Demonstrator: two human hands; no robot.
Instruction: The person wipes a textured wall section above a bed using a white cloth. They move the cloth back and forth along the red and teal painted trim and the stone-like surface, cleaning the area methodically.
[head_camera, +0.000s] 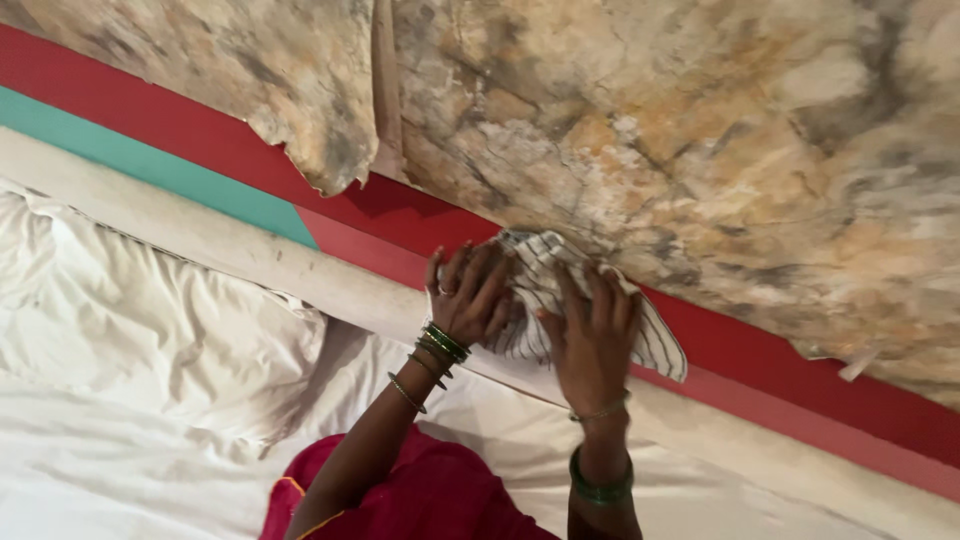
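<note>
Both my hands press a white cloth with thin dark stripes (655, 345) against the red band of a wall (200, 140). My left hand (468, 292) lies on the cloth's left part, fingers spread, with green and gold bangles on its wrist. My right hand (592, 335) lies flat over the cloth's middle, a green bangle on its wrist. Part of the cloth is bunched under the palms and hidden. The cloth's upper edge touches the mottled beige and grey marble-pattern panel (700, 130).
A teal stripe (150, 165) and a cream ledge (250, 250) run below the red band. A white pillow (140, 320) and a rumpled white sheet (120, 470) lie at the left. My red garment (430, 495) shows at the bottom. The panel's edge (335, 180) is torn.
</note>
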